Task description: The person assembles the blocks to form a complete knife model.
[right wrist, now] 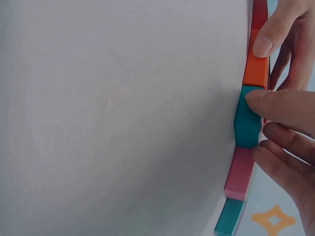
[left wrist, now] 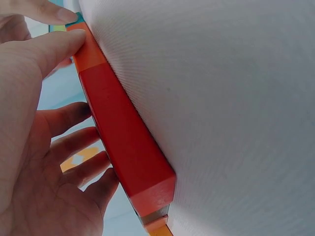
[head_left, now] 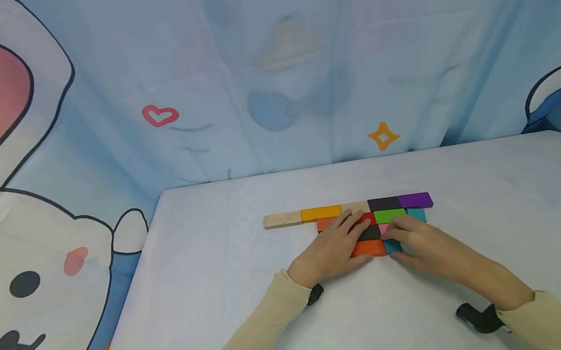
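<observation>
Rows of coloured wooden blocks lie side by side on the table in the head view. My left hand [head_left: 330, 249] rests across them with spread fingers, its thumb touching the near side of an orange block [head_left: 368, 249]. Beside that block, a red block [left wrist: 123, 137] shows in the left wrist view; from the head it is covered by the hand. At the right end of the near row, my right hand [head_left: 424, 241] pinches a teal block [right wrist: 248, 118], thumb on its near side and fingertips at its far edge. A pink block [right wrist: 240, 172] sits just behind it.
The longest, farthest row has a natural wood block [head_left: 283, 220], a yellow block [head_left: 320, 214], a black block [head_left: 383, 203] and a purple block [head_left: 415, 200]. A green block [head_left: 390, 216] lies in front of that row. Behind the white table [head_left: 209, 270] hangs a blue printed curtain [head_left: 274, 79].
</observation>
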Action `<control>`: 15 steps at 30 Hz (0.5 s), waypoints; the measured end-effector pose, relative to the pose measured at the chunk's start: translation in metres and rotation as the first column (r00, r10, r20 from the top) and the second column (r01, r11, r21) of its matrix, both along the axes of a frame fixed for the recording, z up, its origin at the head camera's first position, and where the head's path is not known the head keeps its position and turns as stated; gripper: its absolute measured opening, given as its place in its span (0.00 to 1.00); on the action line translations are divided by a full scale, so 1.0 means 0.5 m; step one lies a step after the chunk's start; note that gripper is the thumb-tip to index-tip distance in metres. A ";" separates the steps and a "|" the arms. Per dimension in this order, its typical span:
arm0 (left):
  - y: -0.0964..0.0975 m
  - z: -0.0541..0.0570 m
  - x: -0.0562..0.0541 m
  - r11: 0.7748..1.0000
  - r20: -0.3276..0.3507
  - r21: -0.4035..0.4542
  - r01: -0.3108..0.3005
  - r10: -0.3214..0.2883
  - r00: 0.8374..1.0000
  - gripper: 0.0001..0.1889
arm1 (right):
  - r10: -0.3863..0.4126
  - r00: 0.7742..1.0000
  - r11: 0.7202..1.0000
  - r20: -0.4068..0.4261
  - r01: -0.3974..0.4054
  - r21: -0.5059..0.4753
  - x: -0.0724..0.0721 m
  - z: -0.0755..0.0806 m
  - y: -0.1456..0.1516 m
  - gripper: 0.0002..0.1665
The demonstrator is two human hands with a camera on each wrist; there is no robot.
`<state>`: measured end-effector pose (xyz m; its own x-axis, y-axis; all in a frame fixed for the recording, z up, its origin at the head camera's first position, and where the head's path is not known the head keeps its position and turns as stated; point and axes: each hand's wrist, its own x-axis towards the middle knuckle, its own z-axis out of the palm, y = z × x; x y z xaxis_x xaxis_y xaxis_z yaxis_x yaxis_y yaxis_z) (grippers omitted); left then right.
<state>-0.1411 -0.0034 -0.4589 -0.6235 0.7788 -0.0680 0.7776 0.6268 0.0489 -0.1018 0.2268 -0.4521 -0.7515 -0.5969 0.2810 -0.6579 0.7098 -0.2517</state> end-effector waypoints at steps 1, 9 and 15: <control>0.000 0.000 0.000 1.000 0.001 0.001 0.000 0.000 1.000 0.37 | 0.002 1.000 1.000 -0.005 -0.002 -0.002 0.000 -0.001 0.000 0.24; -0.004 0.000 0.001 1.000 0.000 -0.005 -0.011 0.011 1.000 0.37 | 0.018 0.999 0.999 -0.050 -0.020 -0.031 -0.002 -0.010 0.000 0.26; -0.001 -0.002 0.002 1.000 0.016 -0.020 -0.020 0.021 1.000 0.37 | 0.014 0.995 0.997 -0.097 -0.022 -0.077 0.004 -0.015 0.018 0.28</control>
